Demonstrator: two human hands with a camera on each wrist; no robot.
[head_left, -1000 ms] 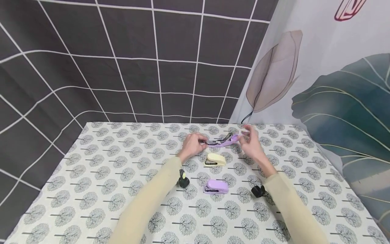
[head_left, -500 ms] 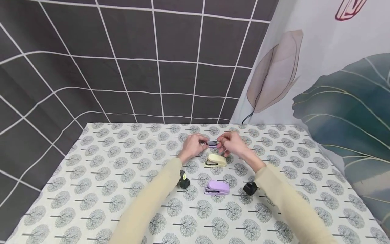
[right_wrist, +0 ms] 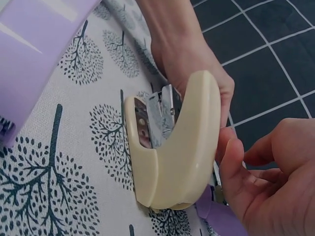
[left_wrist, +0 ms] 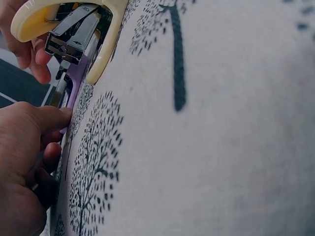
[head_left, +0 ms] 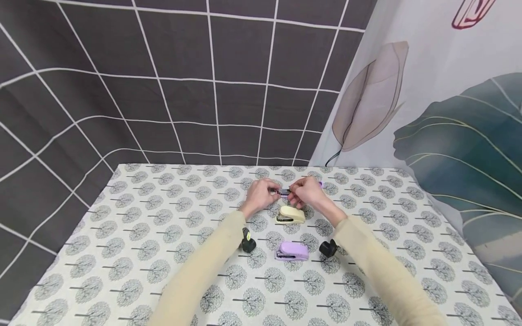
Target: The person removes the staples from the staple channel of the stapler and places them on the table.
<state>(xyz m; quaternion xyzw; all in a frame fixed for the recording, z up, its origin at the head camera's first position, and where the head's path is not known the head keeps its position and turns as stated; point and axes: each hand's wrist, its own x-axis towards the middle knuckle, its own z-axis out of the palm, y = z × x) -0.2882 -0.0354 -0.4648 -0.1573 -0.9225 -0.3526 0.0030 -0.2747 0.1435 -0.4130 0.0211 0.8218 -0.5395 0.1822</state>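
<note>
A purple stapler [head_left: 284, 194] lies opened out at the back of the table, its metal channel bare between the two hands. My left hand [head_left: 258, 195] grips its left end, thumb and fingers at the purple base [left_wrist: 74, 88]. My right hand [head_left: 308, 192] bends over the other side, thumb and fingers curled at the metal channel. Past the right hand, a small purple tip [head_left: 320, 184] of the stapler shows. In the right wrist view, the cream stapler [right_wrist: 187, 147] hides much of the fingertips' contact.
The cream stapler stands just in front of the hands. Closer to me, a second purple stapler [head_left: 292, 251] stands on the tree-print tablecloth [head_left: 204, 280]. A dark gridded curtain [head_left: 179, 99] hangs behind the table, and a leaf-print curtain [head_left: 444, 136] is on the right.
My right hand has moved left from the stapler's raised purple top to the metal channel, its fingers closing in. The left hand stays on the left end.
</note>
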